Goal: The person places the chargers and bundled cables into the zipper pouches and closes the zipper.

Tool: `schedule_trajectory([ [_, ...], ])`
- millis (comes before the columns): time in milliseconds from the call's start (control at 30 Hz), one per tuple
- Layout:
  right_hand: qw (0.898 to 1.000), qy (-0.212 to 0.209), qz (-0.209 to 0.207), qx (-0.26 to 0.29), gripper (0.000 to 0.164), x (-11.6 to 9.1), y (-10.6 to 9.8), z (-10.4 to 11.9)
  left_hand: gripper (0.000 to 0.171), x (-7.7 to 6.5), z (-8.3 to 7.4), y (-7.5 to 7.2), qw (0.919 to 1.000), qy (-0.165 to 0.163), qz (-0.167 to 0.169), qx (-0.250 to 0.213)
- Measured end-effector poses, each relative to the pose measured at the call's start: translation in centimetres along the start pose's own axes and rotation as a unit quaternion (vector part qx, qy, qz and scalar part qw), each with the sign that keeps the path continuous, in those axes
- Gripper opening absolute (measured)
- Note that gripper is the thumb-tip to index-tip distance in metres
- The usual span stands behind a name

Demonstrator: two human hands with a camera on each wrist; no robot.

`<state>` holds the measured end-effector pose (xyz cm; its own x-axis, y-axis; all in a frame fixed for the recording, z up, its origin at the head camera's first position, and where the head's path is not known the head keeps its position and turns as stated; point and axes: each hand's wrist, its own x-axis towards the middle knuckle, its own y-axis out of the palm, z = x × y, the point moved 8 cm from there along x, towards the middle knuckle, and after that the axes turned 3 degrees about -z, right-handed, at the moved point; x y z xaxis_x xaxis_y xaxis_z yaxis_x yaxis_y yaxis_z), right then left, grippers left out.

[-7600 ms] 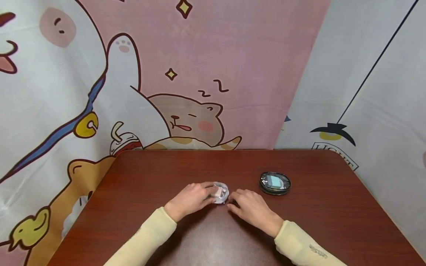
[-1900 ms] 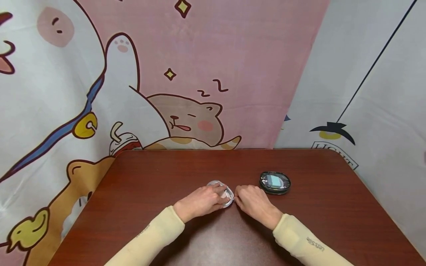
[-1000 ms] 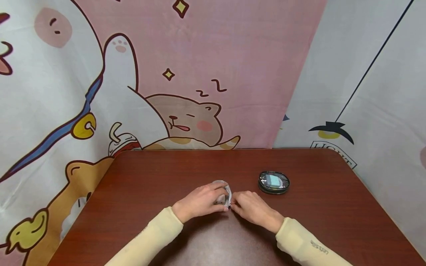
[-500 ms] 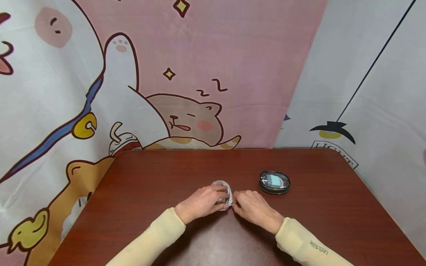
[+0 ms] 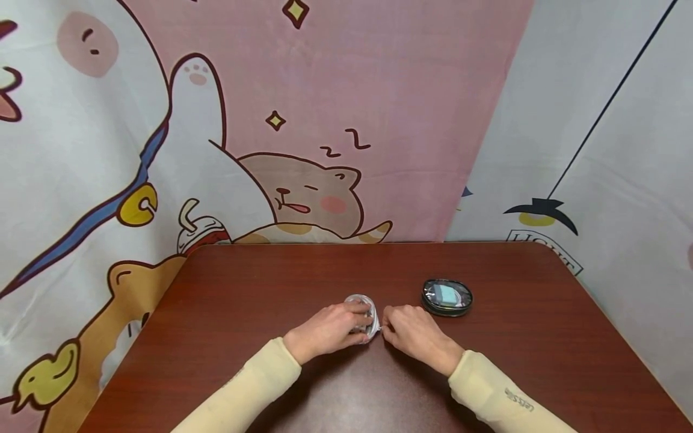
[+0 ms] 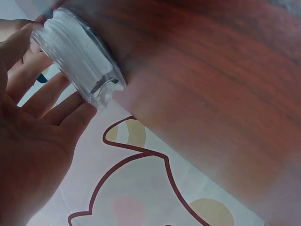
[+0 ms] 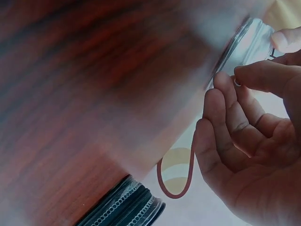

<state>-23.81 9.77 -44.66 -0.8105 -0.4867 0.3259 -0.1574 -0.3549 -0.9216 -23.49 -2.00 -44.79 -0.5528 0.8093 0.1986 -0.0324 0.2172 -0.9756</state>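
A small clear oval pouch with a white rim [image 5: 374, 323] stands on the table near the middle, its side toward my right hand. My left hand [image 5: 331, 327] grips it from the left, fingers over the top and thumb at the near edge. In the left wrist view the pouch [image 6: 77, 49] shows its clear, white-banded side. At its right edge my right hand [image 5: 415, 338] pinches a small zipper pull [image 7: 237, 83] between thumb and index finger. What the pouch contains is mostly hidden by the left fingers.
Right of the hands lies a black-trimmed clear oval pouch [image 5: 447, 297] with a pale blue item inside. Both pouches are on a reddish-brown table [image 5: 303, 270]. A printed cartoon cloth [image 5: 411, 120] hangs behind the table's far edge.
Earlier my right hand was apart from the pouch while the left touched it lying flatter. Now the left grips it tilted, and the right has drawn slightly right with the zipper pull.
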Motion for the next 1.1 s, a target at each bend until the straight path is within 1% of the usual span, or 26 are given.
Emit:
schedule_trajectory([
  [167,1.0,0.005,0.003,-0.003,0.021,0.1,0.1,-0.3,0.033,0.0,0.0,0.1,0.9999,0.0,0.013,0.002],
  [400,1.0,0.029,0.008,-0.007,0.022,0.4,0.3,-0.8,0.035,-0.1,-0.1,0.2,0.9997,0.002,0.023,0.007],
  [633,0.999,0.032,0.008,-0.01,0.02,0.7,0.4,-1.0,0.037,-0.1,0.0,0.3,0.9992,0.007,0.037,0.013],
  [933,0.999,0.042,0.001,-0.019,0.021,1.3,0.7,-1.5,0.037,-0.1,0.0,0.4,0.9983,0.025,0.049,0.018],
  [1000,0.999,0.041,0.003,-0.019,0.021,1.4,0.8,-1.6,0.037,-0.1,0.0,0.4,0.9982,0.027,0.052,0.013],
  [1100,0.999,0.044,0.019,-0.011,0.021,1.4,0.9,-1.7,0.038,-0.1,0.3,0.4,0.9979,0.023,0.058,-0.015],
])
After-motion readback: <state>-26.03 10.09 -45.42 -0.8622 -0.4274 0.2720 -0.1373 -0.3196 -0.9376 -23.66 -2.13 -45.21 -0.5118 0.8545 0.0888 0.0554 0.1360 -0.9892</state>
